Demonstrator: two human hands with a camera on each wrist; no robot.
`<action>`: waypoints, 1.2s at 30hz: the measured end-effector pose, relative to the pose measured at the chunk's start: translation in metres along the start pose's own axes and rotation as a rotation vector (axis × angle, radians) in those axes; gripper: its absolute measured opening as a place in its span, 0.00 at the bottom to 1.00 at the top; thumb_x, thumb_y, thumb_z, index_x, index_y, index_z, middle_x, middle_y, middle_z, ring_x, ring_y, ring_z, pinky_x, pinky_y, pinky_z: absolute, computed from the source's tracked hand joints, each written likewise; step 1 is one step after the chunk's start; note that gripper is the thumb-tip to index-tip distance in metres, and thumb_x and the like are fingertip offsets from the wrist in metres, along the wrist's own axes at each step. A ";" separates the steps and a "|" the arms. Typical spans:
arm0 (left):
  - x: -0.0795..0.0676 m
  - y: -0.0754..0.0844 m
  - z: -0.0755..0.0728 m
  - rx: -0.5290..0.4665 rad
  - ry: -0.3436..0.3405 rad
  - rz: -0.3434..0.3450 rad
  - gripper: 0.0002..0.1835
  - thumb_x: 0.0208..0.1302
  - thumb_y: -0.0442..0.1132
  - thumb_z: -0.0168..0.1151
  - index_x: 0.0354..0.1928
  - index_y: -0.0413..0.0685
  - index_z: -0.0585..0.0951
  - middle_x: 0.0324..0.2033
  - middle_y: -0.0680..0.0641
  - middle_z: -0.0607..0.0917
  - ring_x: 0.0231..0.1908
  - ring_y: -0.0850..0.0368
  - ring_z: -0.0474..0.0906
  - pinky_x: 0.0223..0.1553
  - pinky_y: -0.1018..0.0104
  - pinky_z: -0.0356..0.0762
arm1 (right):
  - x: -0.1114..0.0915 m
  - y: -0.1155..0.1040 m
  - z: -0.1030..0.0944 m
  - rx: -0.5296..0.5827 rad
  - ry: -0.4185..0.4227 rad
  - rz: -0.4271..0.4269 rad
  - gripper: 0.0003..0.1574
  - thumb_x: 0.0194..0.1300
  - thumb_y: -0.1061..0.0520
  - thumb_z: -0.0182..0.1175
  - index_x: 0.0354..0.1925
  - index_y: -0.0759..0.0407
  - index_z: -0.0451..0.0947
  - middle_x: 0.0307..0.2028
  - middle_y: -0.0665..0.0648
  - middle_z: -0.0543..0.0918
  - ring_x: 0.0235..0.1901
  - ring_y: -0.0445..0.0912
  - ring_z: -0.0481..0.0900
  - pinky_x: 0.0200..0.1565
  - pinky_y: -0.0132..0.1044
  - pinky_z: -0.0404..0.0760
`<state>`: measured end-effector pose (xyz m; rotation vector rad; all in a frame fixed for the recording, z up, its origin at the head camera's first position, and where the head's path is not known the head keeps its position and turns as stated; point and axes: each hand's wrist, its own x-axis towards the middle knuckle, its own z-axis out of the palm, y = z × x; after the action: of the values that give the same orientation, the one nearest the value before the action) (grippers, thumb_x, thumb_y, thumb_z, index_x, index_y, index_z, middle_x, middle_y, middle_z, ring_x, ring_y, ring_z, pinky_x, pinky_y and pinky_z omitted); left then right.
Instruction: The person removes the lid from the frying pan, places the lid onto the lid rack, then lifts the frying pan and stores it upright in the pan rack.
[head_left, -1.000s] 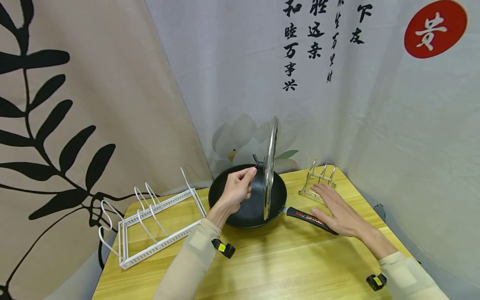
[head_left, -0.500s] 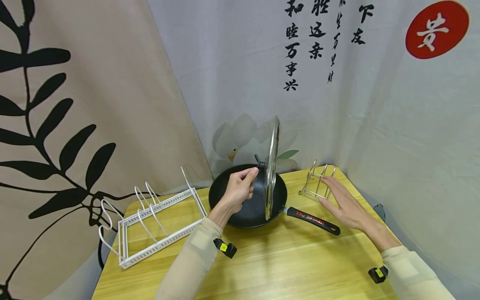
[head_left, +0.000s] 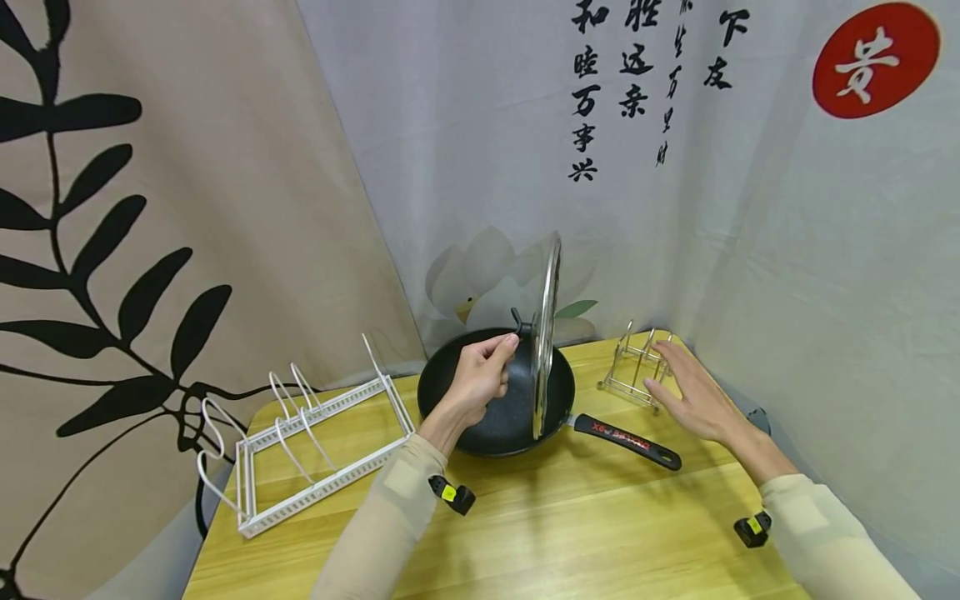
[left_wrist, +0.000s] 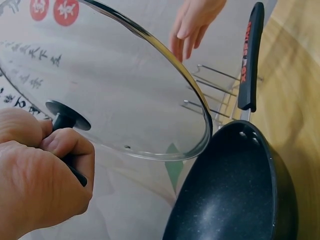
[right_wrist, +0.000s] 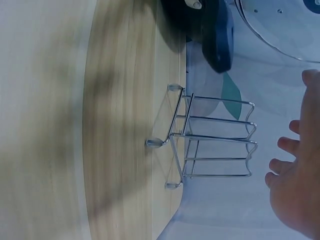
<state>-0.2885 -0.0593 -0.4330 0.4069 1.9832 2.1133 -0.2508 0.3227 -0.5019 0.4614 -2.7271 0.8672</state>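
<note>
Above the yellow wooden table [head_left: 570, 533] and black frying pan [head_left: 491, 429], the round glass lid [left_wrist: 135, 100], its black knob [left_wrist: 67, 116] pinched by the left hand [head_left: 478, 377], is best held upright, the right hand [head_left: 693, 396] empty and loose-fingered near the silver wire rack [right_wrist: 215, 136]

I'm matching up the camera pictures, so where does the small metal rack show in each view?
Head: metal rack right of centre, near the right hand.
Left wrist: metal rack right of and above centre.
Right wrist: metal rack near the centre.
Shared landmark: glass lid.
</note>
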 end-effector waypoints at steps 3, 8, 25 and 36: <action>0.001 0.000 0.001 0.000 -0.005 0.000 0.18 0.79 0.54 0.54 0.40 0.47 0.80 0.19 0.55 0.64 0.15 0.62 0.52 0.19 0.69 0.55 | 0.003 0.005 0.000 -0.003 0.003 0.021 0.46 0.79 0.40 0.53 0.83 0.52 0.48 0.82 0.65 0.52 0.82 0.67 0.46 0.75 0.73 0.51; 0.002 0.000 0.003 -0.006 -0.006 -0.002 0.18 0.78 0.56 0.56 0.47 0.50 0.83 0.21 0.55 0.66 0.15 0.63 0.53 0.18 0.70 0.55 | 0.006 0.012 -0.001 0.001 -0.004 0.048 0.48 0.79 0.39 0.52 0.83 0.53 0.46 0.83 0.66 0.48 0.81 0.69 0.45 0.74 0.75 0.48; 0.005 0.000 0.009 0.032 -0.047 0.016 0.24 0.77 0.60 0.55 0.30 0.48 0.73 0.15 0.55 0.60 0.14 0.59 0.52 0.18 0.68 0.54 | 0.024 0.030 -0.006 -0.023 -0.012 0.124 0.49 0.80 0.37 0.49 0.82 0.60 0.45 0.81 0.73 0.50 0.78 0.73 0.49 0.72 0.76 0.51; 0.007 0.000 0.015 0.037 -0.059 0.017 0.25 0.76 0.61 0.55 0.29 0.49 0.72 0.17 0.54 0.61 0.14 0.58 0.54 0.18 0.67 0.56 | 0.030 0.035 -0.006 -0.022 -0.061 0.185 0.52 0.81 0.35 0.46 0.83 0.63 0.40 0.81 0.74 0.45 0.79 0.74 0.45 0.73 0.76 0.48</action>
<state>-0.2900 -0.0433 -0.4319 0.4894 1.9948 2.0530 -0.2903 0.3471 -0.5053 0.2367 -2.8670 0.8801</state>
